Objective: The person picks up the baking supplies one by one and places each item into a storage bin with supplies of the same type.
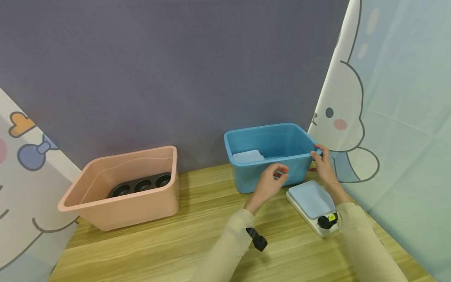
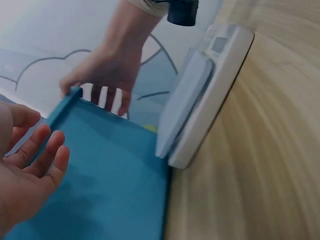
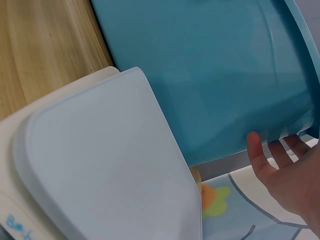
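Note:
My right hand [image 1: 323,164] grips the rim of a blue plastic bin [image 1: 271,172] at its right front corner, with fingers against the outer side wall [image 3: 257,145]. In front of the same bin, my left hand [image 1: 270,182] hovers near the front rim. Its fingers are loosely bent and nothing is between them. Inside the bin lies a pale, flat, light-coloured object [image 1: 248,156], partly hidden by the front wall. A kitchen scale [image 1: 313,199] with a pale blue-grey top sits below my right wrist, close against the bin.
To the left on the wooden table [image 1: 211,227] stands a pink bin [image 1: 137,207] holding a dark muffin tin [image 1: 142,185]. A grey cloth backdrop [image 1: 176,78] rises behind both bins. A patterned curtain [image 1: 398,117] borders the table on the right.

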Demonstrator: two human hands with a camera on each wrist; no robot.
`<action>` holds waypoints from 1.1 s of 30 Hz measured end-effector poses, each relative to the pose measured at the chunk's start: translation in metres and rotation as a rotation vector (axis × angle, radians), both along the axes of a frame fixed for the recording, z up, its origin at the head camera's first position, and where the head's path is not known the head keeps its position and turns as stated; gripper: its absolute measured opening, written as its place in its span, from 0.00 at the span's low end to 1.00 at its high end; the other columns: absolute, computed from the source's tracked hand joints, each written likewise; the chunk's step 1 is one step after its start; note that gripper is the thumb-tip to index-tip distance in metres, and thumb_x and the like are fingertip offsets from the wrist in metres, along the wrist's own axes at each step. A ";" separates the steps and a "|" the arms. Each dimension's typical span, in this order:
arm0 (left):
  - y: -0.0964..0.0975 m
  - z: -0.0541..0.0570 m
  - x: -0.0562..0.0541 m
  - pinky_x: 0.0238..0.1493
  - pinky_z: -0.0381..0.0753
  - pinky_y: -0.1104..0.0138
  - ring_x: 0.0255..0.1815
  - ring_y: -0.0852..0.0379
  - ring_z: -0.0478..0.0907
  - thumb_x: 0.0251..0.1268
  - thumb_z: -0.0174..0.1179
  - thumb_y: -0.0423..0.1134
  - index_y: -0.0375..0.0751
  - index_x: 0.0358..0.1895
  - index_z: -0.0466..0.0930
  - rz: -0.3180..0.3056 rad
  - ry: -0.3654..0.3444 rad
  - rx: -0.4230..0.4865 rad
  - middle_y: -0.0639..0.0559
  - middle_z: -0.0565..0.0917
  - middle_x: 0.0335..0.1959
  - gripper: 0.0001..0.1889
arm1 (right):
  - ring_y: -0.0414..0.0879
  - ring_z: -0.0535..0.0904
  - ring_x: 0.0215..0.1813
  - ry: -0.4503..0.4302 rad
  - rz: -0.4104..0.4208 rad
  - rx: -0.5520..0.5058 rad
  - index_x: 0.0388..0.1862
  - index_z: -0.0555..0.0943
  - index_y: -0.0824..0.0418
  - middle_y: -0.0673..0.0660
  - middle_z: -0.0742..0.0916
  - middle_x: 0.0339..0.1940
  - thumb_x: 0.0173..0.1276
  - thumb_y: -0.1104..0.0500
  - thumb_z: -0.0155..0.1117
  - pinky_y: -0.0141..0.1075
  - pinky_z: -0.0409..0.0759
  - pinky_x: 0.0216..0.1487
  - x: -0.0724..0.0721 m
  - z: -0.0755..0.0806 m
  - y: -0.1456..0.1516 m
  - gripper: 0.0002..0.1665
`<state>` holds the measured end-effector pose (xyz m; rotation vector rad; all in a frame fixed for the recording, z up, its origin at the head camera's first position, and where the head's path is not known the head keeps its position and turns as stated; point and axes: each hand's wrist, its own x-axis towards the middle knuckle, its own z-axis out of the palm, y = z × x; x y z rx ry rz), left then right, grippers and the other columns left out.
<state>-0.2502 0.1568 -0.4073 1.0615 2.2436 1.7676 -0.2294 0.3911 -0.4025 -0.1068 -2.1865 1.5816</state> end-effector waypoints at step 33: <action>0.042 -0.085 -0.002 0.39 0.77 0.68 0.38 0.61 0.74 0.68 0.62 0.36 0.40 0.58 0.78 0.119 -0.259 -0.048 0.52 0.77 0.46 0.16 | 0.37 0.65 0.55 0.005 -0.026 -0.003 0.78 0.46 0.59 0.59 0.57 0.67 0.82 0.46 0.39 0.29 0.82 0.32 -0.011 -0.013 0.005 0.34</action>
